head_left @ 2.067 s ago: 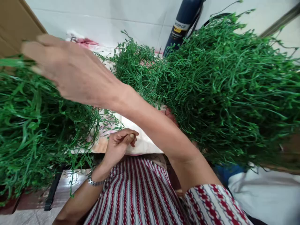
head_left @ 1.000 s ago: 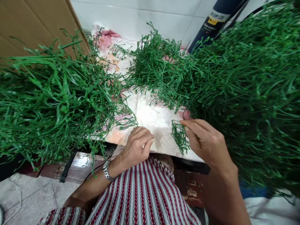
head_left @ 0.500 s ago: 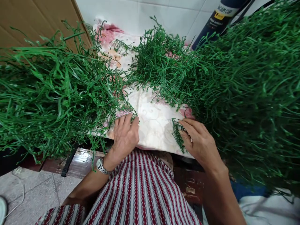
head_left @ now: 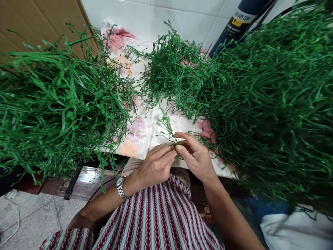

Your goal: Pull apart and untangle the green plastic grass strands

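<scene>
Over the near edge of the flowered cloth, my left hand [head_left: 159,164] and my right hand [head_left: 196,158] meet at the fingertips. Between them they pinch a thin green plastic-looking stem [head_left: 168,125], whose branched tips point away from me. My left fingers are closed at its lower end. The thumb and fingers of my right hand press on the stem beside them. To the left lies a big tangled pile of green strands [head_left: 62,111]. A large heap of similar branched stems [head_left: 273,100] fills the right side, with a smaller clump [head_left: 177,69] joining it at the back.
The flowered cloth [head_left: 135,147] covers the work surface. A cardboard box [head_left: 49,24] stands at the back left against the tiled wall [head_left: 179,17]. A dark blue cylinder with "VACUUM CUP" lettering [head_left: 234,27] leans at the back right. White fabric [head_left: 293,229] lies low at the right.
My left hand has moved right from beside the left pile, and my right hand has moved left. They have come together on a stem; the small bunch near my right hand is no longer in its fingers.
</scene>
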Demonstrator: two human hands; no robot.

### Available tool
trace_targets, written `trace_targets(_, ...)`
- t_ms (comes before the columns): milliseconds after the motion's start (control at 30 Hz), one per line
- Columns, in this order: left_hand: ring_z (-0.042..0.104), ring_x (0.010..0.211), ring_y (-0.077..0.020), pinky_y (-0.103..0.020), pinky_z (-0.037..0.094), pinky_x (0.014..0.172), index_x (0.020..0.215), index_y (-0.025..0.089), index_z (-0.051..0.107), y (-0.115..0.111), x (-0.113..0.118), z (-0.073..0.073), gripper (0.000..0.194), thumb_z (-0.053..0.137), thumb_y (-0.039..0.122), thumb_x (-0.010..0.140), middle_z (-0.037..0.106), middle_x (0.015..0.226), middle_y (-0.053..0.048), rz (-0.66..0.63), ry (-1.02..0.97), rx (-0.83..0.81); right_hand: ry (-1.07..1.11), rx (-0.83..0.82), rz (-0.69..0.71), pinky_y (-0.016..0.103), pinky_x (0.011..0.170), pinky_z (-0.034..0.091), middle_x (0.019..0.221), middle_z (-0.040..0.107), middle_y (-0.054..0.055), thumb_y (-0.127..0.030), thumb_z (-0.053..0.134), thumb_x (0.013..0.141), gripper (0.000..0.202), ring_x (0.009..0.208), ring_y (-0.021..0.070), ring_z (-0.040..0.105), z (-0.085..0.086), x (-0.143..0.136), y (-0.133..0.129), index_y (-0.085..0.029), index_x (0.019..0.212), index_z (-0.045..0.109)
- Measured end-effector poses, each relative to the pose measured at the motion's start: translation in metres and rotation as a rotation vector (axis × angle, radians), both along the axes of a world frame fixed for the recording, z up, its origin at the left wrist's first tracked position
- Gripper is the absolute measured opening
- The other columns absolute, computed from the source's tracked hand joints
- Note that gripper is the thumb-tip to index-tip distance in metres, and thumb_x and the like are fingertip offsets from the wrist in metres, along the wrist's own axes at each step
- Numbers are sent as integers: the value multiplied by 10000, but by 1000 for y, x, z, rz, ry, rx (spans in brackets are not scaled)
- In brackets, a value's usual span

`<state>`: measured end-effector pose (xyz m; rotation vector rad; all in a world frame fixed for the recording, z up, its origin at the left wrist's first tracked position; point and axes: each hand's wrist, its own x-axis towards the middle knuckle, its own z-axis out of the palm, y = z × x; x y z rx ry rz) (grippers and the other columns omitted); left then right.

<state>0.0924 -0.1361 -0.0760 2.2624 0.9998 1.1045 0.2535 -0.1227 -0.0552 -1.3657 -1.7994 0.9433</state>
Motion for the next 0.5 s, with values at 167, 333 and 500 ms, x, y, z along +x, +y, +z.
trace_targets(167,578,984,-213,-402,516,854,1069,117,577,-6,-10,5,301,501,85,780,633,1029,-136,-81,-34,11,-56,94,-95,275,774,493,1074,535,60,-213,522,839,326,838,123,570,-4,0,-6,-210,1165,520)
trace_targets(333,590,976,-198,-374,533,829,1071,110,573,-6,-16,34,376,517,-11,719,639,1006,-130,-50,-157,158,-195,332,-154,313,786,504,1054,570,78,-116,503,815,402,845,147,565,4,-3,-10,-188,1210,479)
trace_targets(500,514,1141,-221,-436,448,964,1130,119,524,22,-8,55,396,431,10,761,590,1159,-142,18,126,228,-351,606,-113,336,845,508,1132,562,129,-52,498,789,533,1000,191,546,4,-3,-14,-143,1301,378)
